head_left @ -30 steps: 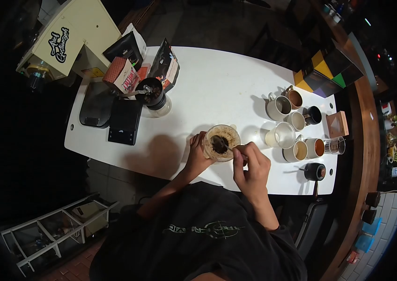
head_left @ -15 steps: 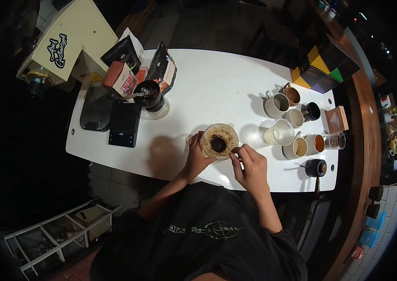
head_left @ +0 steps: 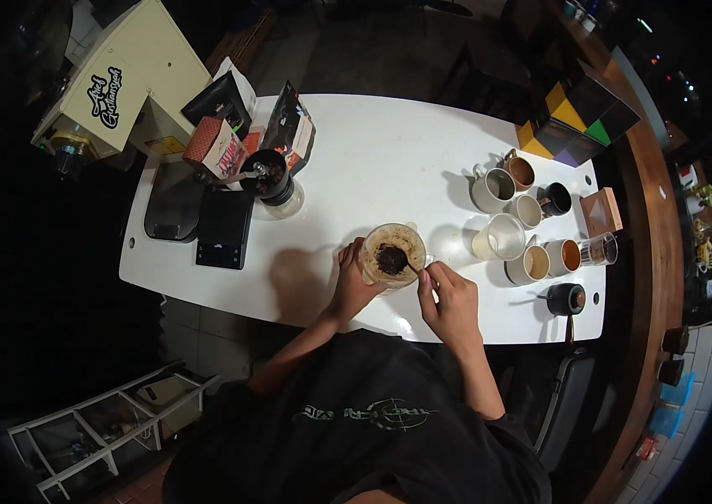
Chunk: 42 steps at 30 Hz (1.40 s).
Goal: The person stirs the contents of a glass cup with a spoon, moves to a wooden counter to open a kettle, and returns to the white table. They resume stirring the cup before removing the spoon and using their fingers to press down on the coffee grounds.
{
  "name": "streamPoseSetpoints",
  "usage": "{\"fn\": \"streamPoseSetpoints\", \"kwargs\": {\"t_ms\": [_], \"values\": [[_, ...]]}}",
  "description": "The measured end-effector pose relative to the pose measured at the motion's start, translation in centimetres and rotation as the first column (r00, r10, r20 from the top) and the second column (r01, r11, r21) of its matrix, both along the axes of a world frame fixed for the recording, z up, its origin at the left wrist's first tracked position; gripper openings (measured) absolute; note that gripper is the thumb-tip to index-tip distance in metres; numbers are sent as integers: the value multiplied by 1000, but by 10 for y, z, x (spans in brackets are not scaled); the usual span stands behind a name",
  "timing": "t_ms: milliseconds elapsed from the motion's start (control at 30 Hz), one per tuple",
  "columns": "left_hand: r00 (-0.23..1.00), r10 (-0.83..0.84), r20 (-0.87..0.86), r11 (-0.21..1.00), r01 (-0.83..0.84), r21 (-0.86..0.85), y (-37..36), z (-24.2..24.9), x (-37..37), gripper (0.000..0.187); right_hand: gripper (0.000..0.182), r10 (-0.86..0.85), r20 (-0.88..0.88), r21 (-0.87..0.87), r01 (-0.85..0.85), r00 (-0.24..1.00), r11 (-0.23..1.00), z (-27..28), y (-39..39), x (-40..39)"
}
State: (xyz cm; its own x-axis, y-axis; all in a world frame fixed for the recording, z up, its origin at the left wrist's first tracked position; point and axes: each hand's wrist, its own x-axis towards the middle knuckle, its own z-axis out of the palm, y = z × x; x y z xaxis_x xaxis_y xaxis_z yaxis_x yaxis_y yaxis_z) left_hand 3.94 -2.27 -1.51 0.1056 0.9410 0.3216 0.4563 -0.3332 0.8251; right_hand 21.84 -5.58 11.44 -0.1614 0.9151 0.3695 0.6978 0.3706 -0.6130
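Note:
Near the front edge of the white table stands a coffee dripper with a brown-stained paper filter inside. Dark wet coffee grounds lie at its bottom. My left hand is wrapped round the dripper's left side, fingers curled against it. My right hand pinches a thin spoon at the right rim, its tip reaching into the grounds. The spoon's bowl is too small and dark to make out. What the dripper rests on is mostly hidden beneath it.
Several cups and a clear glass stand to the right, beside a small black pot. On the left are a hand grinder, a black scale and coffee bags. A cream-coloured machine stands behind them.
The spoon has dipped from the right rim inward to the grounds, and my right hand has shifted slightly with it. My left hand keeps its hold on the dripper.

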Motion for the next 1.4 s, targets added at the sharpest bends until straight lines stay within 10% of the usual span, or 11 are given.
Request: {"fn": "streamPoseSetpoints", "kwargs": {"t_ms": [600,933,1400], "values": [[999,-2,-35,1000,2,16,-1,-1,-2,71,45,-342,-504,-476,76,793,876,-12,-11,-5],[1000,28,-10,998,-27,50,-2,-8,-1,73,16,3,-59,8,-2,998,1000,3,-11,2],[1000,7,-26,1000,-7,1,-3,-9,-2,78,21,-137,-187,-93,121,973,988,2,-10,0]]}}
